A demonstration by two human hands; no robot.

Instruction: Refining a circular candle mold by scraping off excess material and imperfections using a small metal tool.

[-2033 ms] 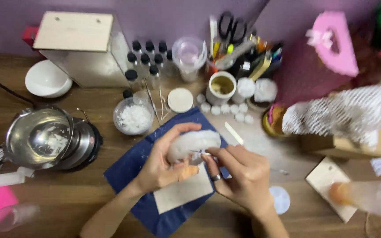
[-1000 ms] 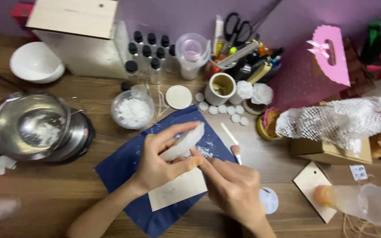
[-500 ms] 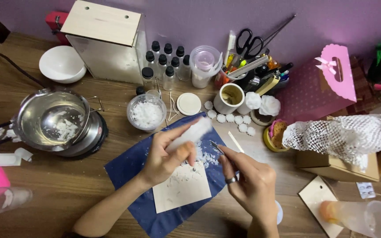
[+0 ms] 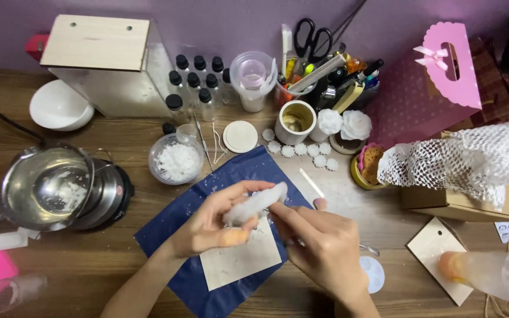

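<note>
The left hand (image 4: 210,227) is pinching a white wax piece (image 4: 255,204) above the blue cloth (image 4: 175,235); the right hand (image 4: 320,247) is closing on a thin tool, working its end. Excess pressure is likely cracking the piece. Flakes are risking scatter beyond the paper sheet (image 4: 240,262) toward the flake bowl (image 4: 176,159).

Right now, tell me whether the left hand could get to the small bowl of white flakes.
Probably yes: the bowl of white flakes sits just beyond the left hand with nothing between, but its fingers hold a white piece.
</note>
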